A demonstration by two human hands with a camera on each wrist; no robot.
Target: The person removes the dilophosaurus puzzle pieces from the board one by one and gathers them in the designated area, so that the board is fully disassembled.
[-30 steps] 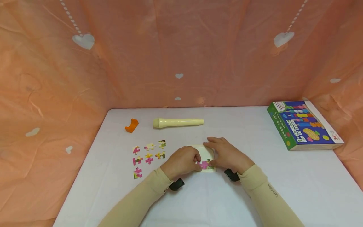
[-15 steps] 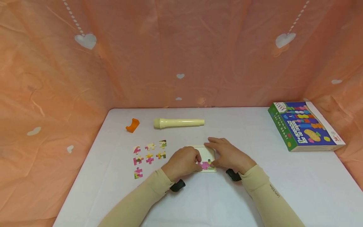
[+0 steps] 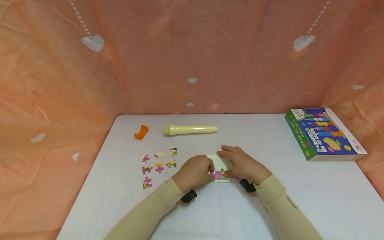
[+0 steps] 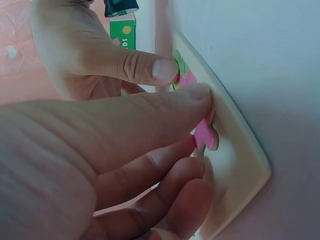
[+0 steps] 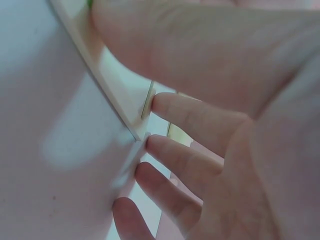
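Observation:
My left hand (image 3: 195,170) is at the left side of a small cream puzzle tray (image 3: 220,162), pinching a pink puzzle piece (image 4: 206,136) between thumb and index finger low in the tray. The piece sits slightly tilted in the left wrist view. Beside it lies a pink-and-green piece (image 3: 223,174) inside the tray's near right corner. My right hand (image 3: 243,164) spans the tray's right side; its thumb presses near that corner piece and its spread fingers touch the rim. The left hand hides the tray's left part.
Several loose puzzle pieces (image 3: 159,164) lie in rough rows left of the tray. Behind them are an orange curved block (image 3: 141,132) and a pale yellow microphone-shaped stick (image 3: 190,130). A bead-set box (image 3: 325,135) stands at the right back, before a peach curtain (image 3: 192,56).
The whole head view has drifted slightly, so things appear a little further right. Both hands keep nearly the same position at the tray.

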